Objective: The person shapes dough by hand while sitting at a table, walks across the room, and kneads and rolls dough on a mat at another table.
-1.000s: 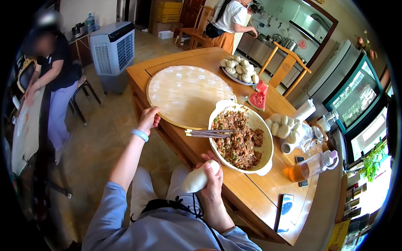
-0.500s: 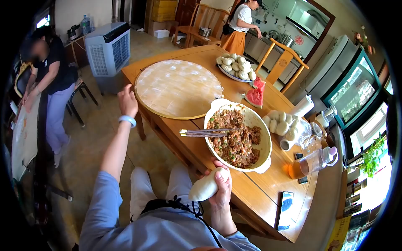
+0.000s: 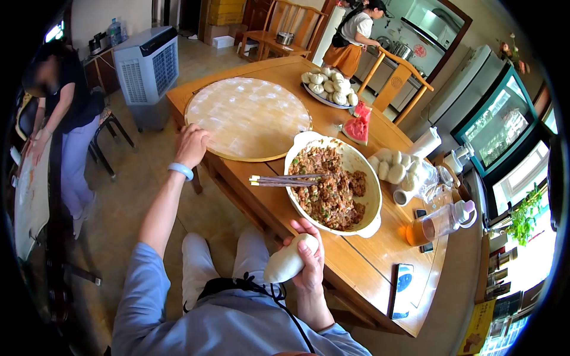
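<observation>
My right hand (image 3: 307, 270) is closed around a smooth, white, elongated lump of dough (image 3: 285, 262), held over my lap beside the table's near edge. My left hand (image 3: 191, 144), with a pale blue band on the wrist, is at the near left rim of a round floured board (image 3: 249, 118). Its fingers are loosely bent and hold nothing that I can see; whether they touch the rim is unclear. Between the board and my right hand stands a white two-handled pot (image 3: 374, 207) of chopped meat filling (image 3: 329, 190). Chopsticks (image 3: 285, 180) lie across its left rim.
Behind are a plate of buns (image 3: 332, 89) and watermelon slices (image 3: 357, 127). To the right are bagged buns (image 3: 398, 167), a jug of amber drink (image 3: 436, 225) and a phone (image 3: 402, 291). One person (image 3: 74, 113) bends at a surface on the left; another (image 3: 354, 32) stands near the kitchen.
My left hand has moved right, from beside the board to its rim. My right hand still holds the dough, tilted more upright. The camera view has shifted slightly.
</observation>
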`<state>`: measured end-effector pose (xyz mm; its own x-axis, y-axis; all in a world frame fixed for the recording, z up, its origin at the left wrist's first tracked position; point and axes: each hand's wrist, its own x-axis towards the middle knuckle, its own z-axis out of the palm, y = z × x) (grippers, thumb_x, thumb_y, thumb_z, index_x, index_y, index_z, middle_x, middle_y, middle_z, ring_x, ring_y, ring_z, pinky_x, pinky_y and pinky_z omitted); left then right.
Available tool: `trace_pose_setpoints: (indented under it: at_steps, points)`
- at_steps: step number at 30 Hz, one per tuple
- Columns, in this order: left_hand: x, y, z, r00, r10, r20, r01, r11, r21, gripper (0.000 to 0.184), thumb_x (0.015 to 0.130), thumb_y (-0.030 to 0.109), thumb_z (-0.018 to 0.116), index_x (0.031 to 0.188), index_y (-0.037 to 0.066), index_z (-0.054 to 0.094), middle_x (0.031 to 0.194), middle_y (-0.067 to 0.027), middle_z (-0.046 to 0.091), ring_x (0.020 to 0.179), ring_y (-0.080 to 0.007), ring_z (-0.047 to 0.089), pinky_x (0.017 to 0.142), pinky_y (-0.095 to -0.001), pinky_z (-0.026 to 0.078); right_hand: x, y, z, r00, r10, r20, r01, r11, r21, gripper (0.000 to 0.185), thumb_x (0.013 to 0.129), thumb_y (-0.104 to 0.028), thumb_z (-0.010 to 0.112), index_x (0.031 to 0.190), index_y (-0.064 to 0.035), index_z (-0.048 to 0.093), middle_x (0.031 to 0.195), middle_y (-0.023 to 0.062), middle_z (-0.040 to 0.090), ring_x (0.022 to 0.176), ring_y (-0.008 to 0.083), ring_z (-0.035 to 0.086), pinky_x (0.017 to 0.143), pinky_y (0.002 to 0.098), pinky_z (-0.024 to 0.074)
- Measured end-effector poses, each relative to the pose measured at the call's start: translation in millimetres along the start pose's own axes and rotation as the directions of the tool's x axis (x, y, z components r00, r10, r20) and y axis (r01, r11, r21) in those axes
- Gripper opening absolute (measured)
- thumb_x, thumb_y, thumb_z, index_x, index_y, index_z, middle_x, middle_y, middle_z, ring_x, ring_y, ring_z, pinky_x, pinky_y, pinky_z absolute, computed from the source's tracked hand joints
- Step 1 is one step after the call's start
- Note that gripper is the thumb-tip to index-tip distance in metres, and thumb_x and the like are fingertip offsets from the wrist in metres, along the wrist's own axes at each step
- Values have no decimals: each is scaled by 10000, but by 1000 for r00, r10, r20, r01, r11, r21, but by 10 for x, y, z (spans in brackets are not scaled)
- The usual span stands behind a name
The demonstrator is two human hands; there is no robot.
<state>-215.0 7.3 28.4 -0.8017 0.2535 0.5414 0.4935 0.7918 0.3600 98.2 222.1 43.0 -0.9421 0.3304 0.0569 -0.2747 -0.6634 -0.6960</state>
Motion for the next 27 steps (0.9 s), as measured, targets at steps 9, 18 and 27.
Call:
trace_pose_setpoints:
  at_steps: [9, 18, 27]
  points:
    - [-348, 319, -141, 980, 200, -15, -200, 970, -139, 319, 799, 302, 698, 1010, 71, 639, 1079, -88, 562, 1040, -266, 518, 892, -401, 398, 43, 122, 2, 998, 55, 38, -56, 998, 22, 467, 857, -100, 660, 1264, -55, 434, 1191, 122, 561, 907, 182, 609, 781, 364, 547]
    - [-188, 13, -118, 990, 129, -59, -138, 973, -183, 245, 797, 207, 714, 913, 38, 578, 948, -83, 559, 866, -268, 570, 748, -362, 467, 55, 32, 6, 1000, 26, 1, -26, 1000, 2, 506, 847, -117, 674, 1283, -34, 431, 1177, 128, 566, 908, 191, 613, 779, 360, 550]
    - [-119, -177, -98, 999, 45, 13, -41, 969, -243, 280, 777, 251, 737, 905, 52, 587, 953, -62, 557, 899, -249, 559, 781, -360, 461, -3, -122, -3, 999, -45, -12, 44, 999, -10, 540, 828, -150, 695, 1293, -20, 451, 1139, 111, 579, 910, 196, 609, 776, 367, 546]
